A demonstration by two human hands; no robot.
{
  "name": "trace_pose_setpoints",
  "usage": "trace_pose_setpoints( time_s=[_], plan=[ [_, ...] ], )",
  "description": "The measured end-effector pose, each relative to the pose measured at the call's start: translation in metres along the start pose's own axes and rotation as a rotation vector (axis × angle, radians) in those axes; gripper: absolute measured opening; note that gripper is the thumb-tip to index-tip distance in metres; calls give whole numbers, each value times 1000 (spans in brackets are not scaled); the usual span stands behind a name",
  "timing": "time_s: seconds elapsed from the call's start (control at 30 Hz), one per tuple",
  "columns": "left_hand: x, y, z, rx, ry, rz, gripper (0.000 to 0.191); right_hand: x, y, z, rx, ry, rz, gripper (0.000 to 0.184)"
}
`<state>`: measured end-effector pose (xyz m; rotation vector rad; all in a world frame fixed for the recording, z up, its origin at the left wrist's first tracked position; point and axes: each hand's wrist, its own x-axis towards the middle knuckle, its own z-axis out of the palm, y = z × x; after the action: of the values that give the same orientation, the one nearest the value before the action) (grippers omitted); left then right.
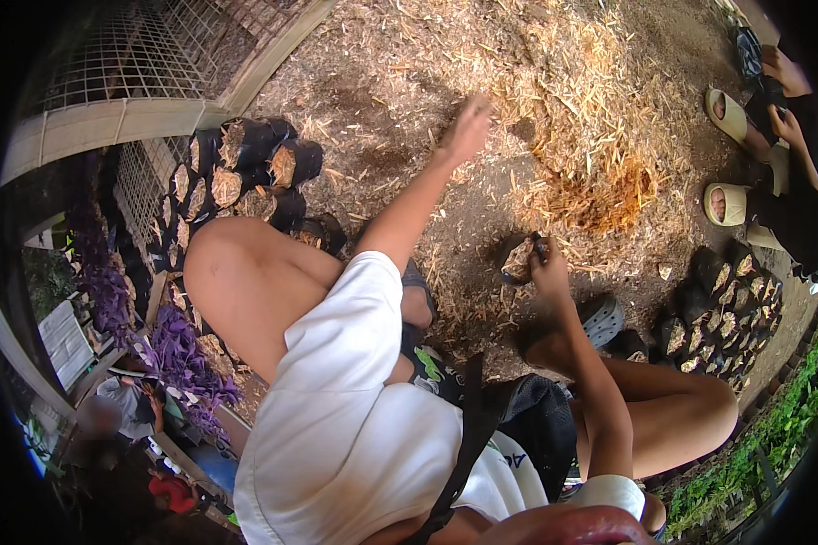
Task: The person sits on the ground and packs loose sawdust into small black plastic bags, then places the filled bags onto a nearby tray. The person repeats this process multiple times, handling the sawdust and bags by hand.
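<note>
My left hand [469,131] is stretched out over the ground at the near edge of the wood shavings [586,122], blurred, its fingers extended and nothing seen in it. With its fingers on the rim, my right hand [551,269] grips a small black plastic bag [517,259] that stands on the soil between my feet. Pale wood chips or shavings show in the bag's mouth. Beyond the bag lies a darker orange-brown patch of shavings [603,197].
Filled black bags [296,163] crowd the left by a wire-mesh frame [136,112]; more filled bags [729,320] stand at right. Another person's hands [787,75] and sandalled feet [726,204] are at the right edge. People [126,409] are at lower left, near purple plants [184,354].
</note>
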<state>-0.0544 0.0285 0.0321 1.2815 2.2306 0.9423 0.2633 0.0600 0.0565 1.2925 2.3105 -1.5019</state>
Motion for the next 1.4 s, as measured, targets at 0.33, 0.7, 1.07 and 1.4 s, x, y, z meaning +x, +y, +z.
trace_pose_setpoints(
  time_s=[0.33,0.7,1.07,1.4],
  plan=[
    [59,-10,1,341,213,-417,71,-5,-26,-12,11,-52,32,21],
    [72,-2,-5,16,302,-329,68,0,-20,-14,-13,-62,43,24],
    [69,20,34,173,-26,-264,86,-8,-25,-15,-50,-2,1,20],
    [37,23,24,-114,5,-317,64,-19,-26,-11,-35,83,-95,32]
  ],
)
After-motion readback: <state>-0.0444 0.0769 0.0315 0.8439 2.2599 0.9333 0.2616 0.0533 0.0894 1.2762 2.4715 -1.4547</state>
